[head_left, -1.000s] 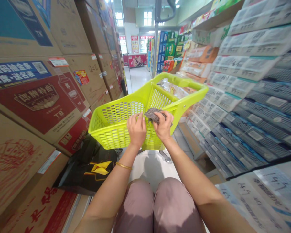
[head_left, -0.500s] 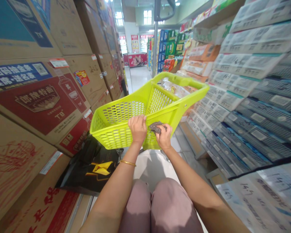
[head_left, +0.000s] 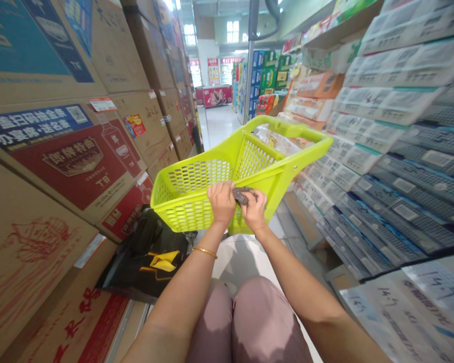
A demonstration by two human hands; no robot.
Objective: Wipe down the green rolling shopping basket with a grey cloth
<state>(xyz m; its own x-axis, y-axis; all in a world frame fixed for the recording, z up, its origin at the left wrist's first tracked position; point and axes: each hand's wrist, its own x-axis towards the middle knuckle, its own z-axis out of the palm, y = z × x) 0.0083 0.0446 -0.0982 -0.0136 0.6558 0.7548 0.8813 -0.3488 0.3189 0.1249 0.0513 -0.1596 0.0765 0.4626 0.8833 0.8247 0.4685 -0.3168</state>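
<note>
The grey cloth (head_left: 243,193) is a small crumpled wad, dark and mottled, pressed against the near rim of the lime-green shopping basket (head_left: 191,177). It looks soft, limp and very light, with nothing in it to break. It would bunch and fold under any pressure rather than keep a shape, so it is probably best held gathered in the palm, not pinched by a loose corner.

The right hand (head_left: 254,210) has it that way, with the fingers folded shut over the wad and only its top showing above the knuckles. The left hand (head_left: 221,202) sits just beside it, fingers curled closed over the basket's rim and touching the cloth's edge. A thin gold bangle (head_left: 206,250) circles that wrist.

The basket is stiff perforated plastic and tilts up away from the person. Clear-wrapped packets (head_left: 276,142) lie at its far end. Below its left side a black bag (head_left: 151,257) slumps on the floor. Stacked cardboard cartons (head_left: 79,161) rise to the left of the basket, and shelves of white and blue packs (head_left: 382,151) run along its right. The person's knees (head_left: 249,322) are just short of it.
</note>
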